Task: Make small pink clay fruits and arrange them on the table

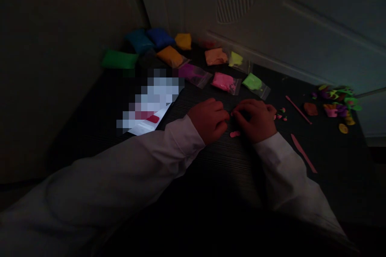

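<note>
Above the dark tabletop (223, 160), my right hand (256, 119) is closed in a pinch, with a tiny bit of pink clay (232, 114) at its fingertips. My left hand (209, 120) faces it a short way off, its fingers curled; whatever they may hold is hidden. Just below, between the hands, lies a flat pink clay piece (235, 133) with rounded lobes. Several small pink-and-green clay bits (282, 113) lie beyond my right knuckles. The light is dim, so fine detail is lost.
A lit phone or tablet (141, 129) lies left. Colored clay packets, including a pink packet (223, 82) and a green packet (120, 60), line the back. At right are a thin pink tool (298, 109), a pink clay knife (304, 153) and colorful clay pieces (336, 109).
</note>
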### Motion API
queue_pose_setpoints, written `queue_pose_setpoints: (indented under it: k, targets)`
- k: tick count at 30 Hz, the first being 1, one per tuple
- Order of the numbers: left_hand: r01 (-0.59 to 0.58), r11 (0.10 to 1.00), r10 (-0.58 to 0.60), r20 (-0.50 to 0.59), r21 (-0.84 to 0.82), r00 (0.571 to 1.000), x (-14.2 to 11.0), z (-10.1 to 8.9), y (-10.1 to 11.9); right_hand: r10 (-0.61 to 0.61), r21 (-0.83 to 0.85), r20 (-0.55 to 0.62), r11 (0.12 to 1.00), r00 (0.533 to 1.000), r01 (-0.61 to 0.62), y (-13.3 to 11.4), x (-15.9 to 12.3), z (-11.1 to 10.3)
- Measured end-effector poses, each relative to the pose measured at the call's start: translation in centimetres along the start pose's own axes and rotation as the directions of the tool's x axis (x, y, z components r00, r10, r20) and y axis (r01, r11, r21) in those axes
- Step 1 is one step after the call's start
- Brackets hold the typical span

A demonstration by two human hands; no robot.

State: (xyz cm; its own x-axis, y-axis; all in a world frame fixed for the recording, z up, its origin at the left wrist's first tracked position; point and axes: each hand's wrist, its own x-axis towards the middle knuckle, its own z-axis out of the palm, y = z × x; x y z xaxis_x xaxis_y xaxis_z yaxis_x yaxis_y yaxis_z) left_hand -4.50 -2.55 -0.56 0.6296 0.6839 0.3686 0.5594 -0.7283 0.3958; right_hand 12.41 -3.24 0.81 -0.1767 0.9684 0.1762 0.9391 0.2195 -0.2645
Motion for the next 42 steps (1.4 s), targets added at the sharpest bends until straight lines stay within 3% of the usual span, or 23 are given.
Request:
queue_pose_setpoints:
  k: [7, 10, 20, 42]
  targets:
    - [-0.004, 1.000, 0.004, -0.001, -0.005, 1.000, -0.1, 0.0, -0.1, -0.006, -0.025, -0.008, 1.000, 1.000, 0.006, 0.0, -0.3, -0.6]
    - [-0.061, 0.998, 0.061, 0.028, -0.020, 0.998, -0.1, 0.0, 0.0, -0.030, 0.008, -0.004, 1.000, 1.000, 0.030, 0.6, -0.8, -1.2]
    - [-0.215, 0.977, 0.212, 0.144, 0.003, 0.967, -0.3, 0.1, 0.9, -0.155, -0.013, 0.148, 0.987, 0.977, 0.159, 2.4, -2.8, -2.8]
    - [-0.256, 0.967, 0.248, 0.168, 0.023, 0.954, -0.4, 0.3, 0.9, -0.205, -0.012, 0.172, 0.978, 0.964, 0.210, 1.7, -3.0, -1.9]
